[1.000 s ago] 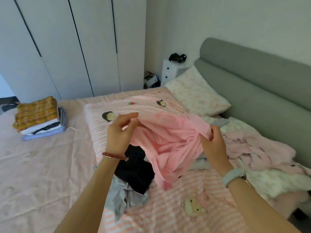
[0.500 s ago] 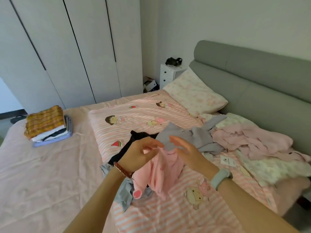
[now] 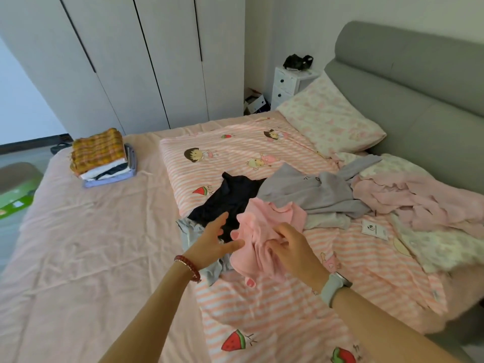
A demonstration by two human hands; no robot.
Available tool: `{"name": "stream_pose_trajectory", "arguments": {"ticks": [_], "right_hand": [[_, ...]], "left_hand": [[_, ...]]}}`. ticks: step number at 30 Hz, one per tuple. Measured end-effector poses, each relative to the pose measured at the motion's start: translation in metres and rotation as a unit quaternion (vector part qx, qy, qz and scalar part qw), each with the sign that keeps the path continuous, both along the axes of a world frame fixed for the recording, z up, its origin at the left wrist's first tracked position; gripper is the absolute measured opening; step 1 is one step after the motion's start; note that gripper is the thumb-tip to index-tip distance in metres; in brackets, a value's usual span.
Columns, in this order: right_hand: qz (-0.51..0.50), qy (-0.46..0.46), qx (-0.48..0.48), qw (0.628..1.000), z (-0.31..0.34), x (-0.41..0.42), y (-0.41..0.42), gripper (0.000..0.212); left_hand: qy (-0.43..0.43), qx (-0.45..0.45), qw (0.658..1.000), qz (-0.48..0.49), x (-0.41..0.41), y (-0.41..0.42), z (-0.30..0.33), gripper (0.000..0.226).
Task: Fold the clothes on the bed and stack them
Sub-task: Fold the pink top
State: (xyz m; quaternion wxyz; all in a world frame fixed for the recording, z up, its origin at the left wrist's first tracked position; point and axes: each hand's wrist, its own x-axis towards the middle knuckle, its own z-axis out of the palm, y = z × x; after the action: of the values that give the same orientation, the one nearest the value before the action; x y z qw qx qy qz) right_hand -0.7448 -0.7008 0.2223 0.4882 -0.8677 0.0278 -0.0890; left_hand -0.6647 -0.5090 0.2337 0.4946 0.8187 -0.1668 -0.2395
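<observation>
A folded stack (image 3: 102,158) sits at upper left of the bed (image 3: 78,244); black, grey and pink clothes remain loose at centre and right. The left hand (image 3: 212,244) is spread; the right hand (image 3: 293,248) seems to pinch the crumpled pink garment (image 3: 262,231). Wardrobes (image 3: 131,61) stand behind.

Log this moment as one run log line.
stage: sorting | left hand: open beside pink garment | right hand: gripping pink garment | folded stack: far left on bed
</observation>
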Motion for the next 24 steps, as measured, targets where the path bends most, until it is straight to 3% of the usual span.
{"name": "stream_pose_trajectory", "arguments": {"ticks": [3,7,10,13,16,19,22,24], "right_hand": [[0.014,-0.048,-0.022,0.999,-0.003,-0.01,-0.004,0.032],[0.06,-0.045,-0.111,0.991,-0.009,-0.019,-0.017,0.002],[0.044,0.005,-0.16,0.986,-0.014,-0.024,-0.032,0.018],[0.001,0.047,-0.033,0.998,-0.002,-0.021,-0.043,0.016],[-0.049,0.047,0.12,0.99,0.024,-0.002,-0.046,0.032],[0.015,0.061,0.139,0.988,0.049,0.021,-0.04,0.05],[0.091,0.063,0.137,0.984,0.068,0.04,-0.03,0.076],[0.113,0.068,0.173,0.976,0.078,0.052,-0.026,0.076]], "left_hand": [[0.008,-0.109,0.994,-0.014,-0.007,-0.018,-0.006,0.033],[-0.022,-0.148,0.989,-0.005,-0.001,-0.037,0.005,0.005],[-0.054,-0.151,0.987,-0.022,0.006,-0.043,0.018,0.024],[-0.108,-0.167,0.979,-0.041,0.015,-0.046,0.036,0.012],[-0.027,-0.256,0.965,-0.058,0.022,-0.045,0.055,0.014],[0.057,-0.332,0.94,-0.06,0.027,-0.043,0.071,0.016],[0.061,-0.34,0.936,-0.074,0.03,-0.037,0.085,0.017],[0.052,-0.326,0.941,-0.071,0.033,-0.031,0.088,0.017]]}}
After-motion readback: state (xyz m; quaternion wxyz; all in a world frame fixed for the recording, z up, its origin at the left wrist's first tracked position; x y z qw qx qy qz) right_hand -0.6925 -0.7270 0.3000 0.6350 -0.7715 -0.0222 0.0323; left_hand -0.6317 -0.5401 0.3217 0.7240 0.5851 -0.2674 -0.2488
